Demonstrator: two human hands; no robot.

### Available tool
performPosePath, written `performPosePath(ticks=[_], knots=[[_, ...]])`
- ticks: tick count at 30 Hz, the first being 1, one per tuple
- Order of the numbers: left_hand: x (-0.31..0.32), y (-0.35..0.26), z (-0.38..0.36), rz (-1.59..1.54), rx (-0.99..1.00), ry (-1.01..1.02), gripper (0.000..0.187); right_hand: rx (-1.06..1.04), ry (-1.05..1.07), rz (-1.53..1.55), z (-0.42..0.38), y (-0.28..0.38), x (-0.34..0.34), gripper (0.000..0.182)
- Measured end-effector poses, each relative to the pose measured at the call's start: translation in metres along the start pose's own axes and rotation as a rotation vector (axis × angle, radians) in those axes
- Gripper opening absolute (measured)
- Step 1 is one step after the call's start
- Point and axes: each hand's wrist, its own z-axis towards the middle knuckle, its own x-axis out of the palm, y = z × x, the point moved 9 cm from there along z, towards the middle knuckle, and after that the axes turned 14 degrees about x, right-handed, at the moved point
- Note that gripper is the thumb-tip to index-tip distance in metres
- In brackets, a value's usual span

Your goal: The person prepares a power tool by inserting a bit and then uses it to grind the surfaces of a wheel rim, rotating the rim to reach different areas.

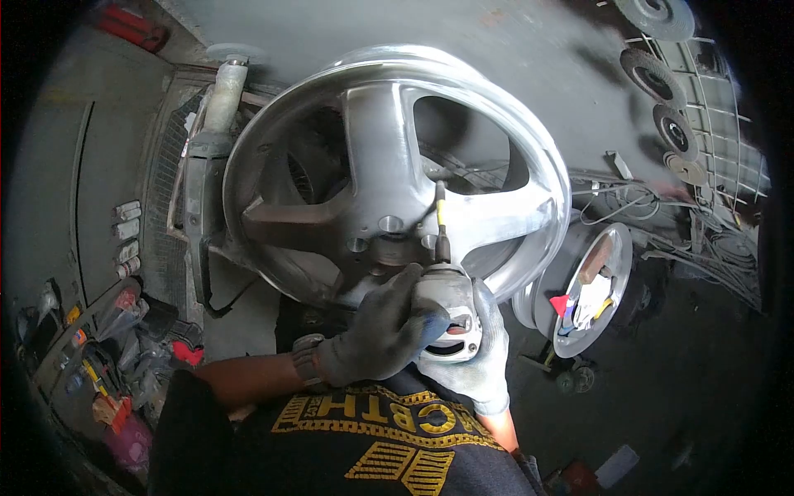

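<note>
Close in front of my body, a light-grey power tool (449, 299) is held between my two gloved hands. From its far end a narrow dark shaft with a yellow band (441, 213) points away over the wheel. My left hand (382, 324) is closed against the tool's left side, its fingertips near an opening in the casing. My right hand (484, 357), in a paler glove, wraps the right side and underside. Beyond them stands a bare metal spoked wheel (376, 157), tilted toward me; its right spoke shines brightly, while the left ones look duller.
A long-bodied tool with a disc on top (217, 124) stands left of the wheel. At right, a smaller rim (619, 264) holds assorted items. Abrasive discs (653, 74) hang by a wire rack (715, 107). Loose cables (703, 223) lie below. Bags and clutter (136, 351) fill the lower left.
</note>
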Motion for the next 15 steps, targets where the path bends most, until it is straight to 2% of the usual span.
performPosePath(ticks=[2, 5, 7, 10, 11, 15], knots=[[0.002, 0.005, -0.001, -0.026, -0.037, 0.013, 0.060, -0.017, 0.001, -0.009, -0.001, 0.001, -0.001, 0.096], [0.011, 0.002, 0.000, -0.049, 0.054, 0.016, 0.057, -0.011, -0.011, -0.027, -0.006, -0.001, -0.010, 0.097], [0.026, 0.004, 0.004, -0.246, -0.045, 0.002, 0.054, -0.043, -0.026, -0.093, -0.006, 0.004, -0.021, 0.099], [0.034, -0.012, 0.020, -0.284, 0.004, 0.069, 0.054, -0.063, -0.086, -0.186, -0.012, 0.007, -0.036, 0.100], [0.037, -0.011, 0.020, -0.187, 0.126, 0.005, 0.060, -0.101, -0.130, -0.258, -0.012, 0.014, -0.039, 0.099], [0.041, -0.005, 0.011, -0.054, 0.187, 0.017, 0.065, -0.100, -0.128, -0.268, -0.013, 0.010, -0.042, 0.099]])
